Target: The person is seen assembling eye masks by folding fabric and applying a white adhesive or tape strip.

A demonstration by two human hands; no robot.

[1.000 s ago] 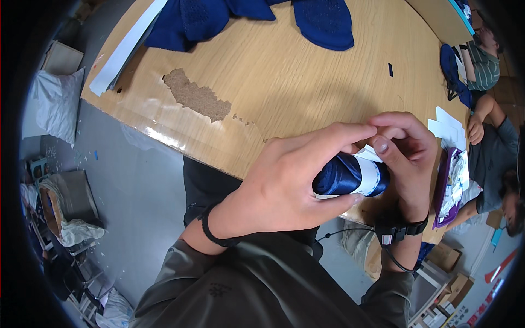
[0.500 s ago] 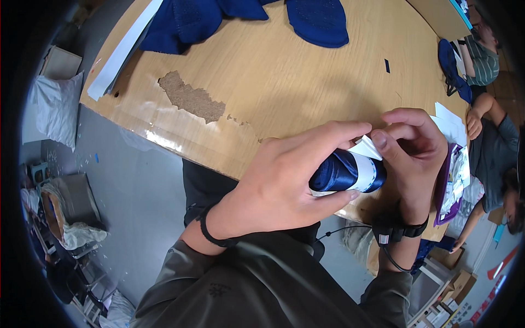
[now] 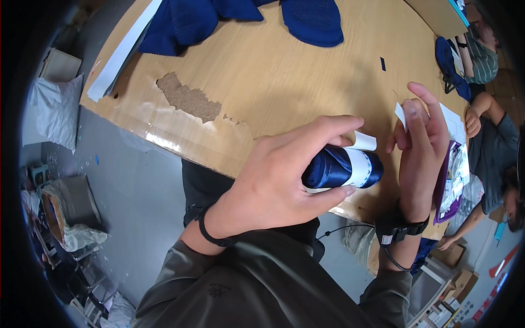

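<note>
My left hand (image 3: 276, 175) is closed round a rolled bundle of shiny navy cloth (image 3: 327, 169), its thumb along the near side and its fingers over the far side. Around the bundle goes a white paper band (image 3: 359, 167) with a blue printed edge. One end of the band (image 3: 364, 142) stands up loose by the left fingertips. To the right, apart from the bundle, my right hand (image 3: 420, 150) pinches a small white paper strip (image 3: 401, 116) between thumb and fingers.
Dark blue cloth pieces (image 3: 311, 22) lie on the wooden table (image 3: 262, 76), whose surface has a torn patch (image 3: 188, 98). At right stands a purple tray (image 3: 441, 205) of packets beside white papers (image 3: 453, 121). A co-worker's hand (image 3: 473, 121) rests at the table's right edge.
My right hand has drawn away from the bundle to the right, taking the small white strip with it. The band's loose end is now uncovered. My left hand keeps its hold.
</note>
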